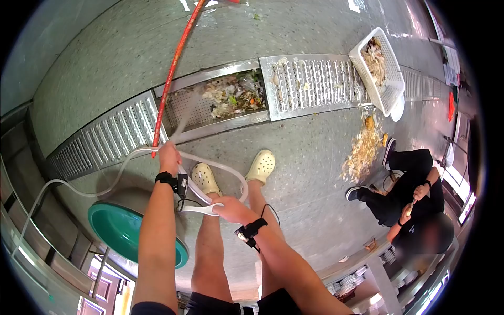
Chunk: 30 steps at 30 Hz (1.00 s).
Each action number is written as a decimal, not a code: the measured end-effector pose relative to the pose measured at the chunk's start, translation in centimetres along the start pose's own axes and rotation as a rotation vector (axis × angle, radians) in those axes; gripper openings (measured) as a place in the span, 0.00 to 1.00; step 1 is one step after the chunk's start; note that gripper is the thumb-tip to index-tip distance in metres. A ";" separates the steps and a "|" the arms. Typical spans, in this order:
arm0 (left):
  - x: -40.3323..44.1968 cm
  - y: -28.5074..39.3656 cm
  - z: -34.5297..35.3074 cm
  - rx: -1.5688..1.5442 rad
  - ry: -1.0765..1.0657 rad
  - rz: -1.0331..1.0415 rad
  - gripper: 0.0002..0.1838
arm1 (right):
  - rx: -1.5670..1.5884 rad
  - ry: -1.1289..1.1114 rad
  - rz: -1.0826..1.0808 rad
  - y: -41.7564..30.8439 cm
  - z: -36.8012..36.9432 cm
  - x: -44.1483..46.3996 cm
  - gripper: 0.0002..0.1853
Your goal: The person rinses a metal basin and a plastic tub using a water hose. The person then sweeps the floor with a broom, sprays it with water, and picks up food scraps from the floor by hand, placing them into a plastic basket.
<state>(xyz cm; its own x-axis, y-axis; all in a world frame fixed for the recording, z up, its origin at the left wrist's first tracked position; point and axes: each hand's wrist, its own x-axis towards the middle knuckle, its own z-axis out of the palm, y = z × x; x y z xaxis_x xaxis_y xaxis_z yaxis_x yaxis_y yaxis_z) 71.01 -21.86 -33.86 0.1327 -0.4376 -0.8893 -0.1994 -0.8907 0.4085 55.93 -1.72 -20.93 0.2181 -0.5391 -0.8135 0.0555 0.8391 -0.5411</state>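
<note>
My left hand (169, 156) is closed around the end of a pale hose (226, 167), and a stream of water (185, 116) runs from it into the open floor drain. Food scraps (233, 97) lie piled in the drain's perforated basket (184, 107). My right hand (234, 209) grips another part of the hose, which loops between both hands above my shoes. Just beyond my left hand, a red pole (176, 68) lies across the drain's edge.
Metal grates (310, 86) flank the opening. A white basket of scraps (380, 97) stands at the right, near a scrap pile (362, 149) and a seated person (407, 184) holding something small. A green tub (118, 226) is at lower left.
</note>
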 end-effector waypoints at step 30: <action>-0.2 -3.3 -0.5 -0.191 0.318 -0.050 0.17 | -0.185 0.019 0.191 0.8 -3.0 1.8 0.17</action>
<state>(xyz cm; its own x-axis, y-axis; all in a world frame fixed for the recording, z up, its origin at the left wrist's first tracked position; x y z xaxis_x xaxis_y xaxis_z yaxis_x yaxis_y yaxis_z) 72.09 -18.91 -34.91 0.4385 -0.3824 -0.8133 -0.0045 -0.9059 0.4235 53.44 -2.27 -23.50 0.1887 -0.3747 -0.9077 -0.1647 0.8992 -0.4054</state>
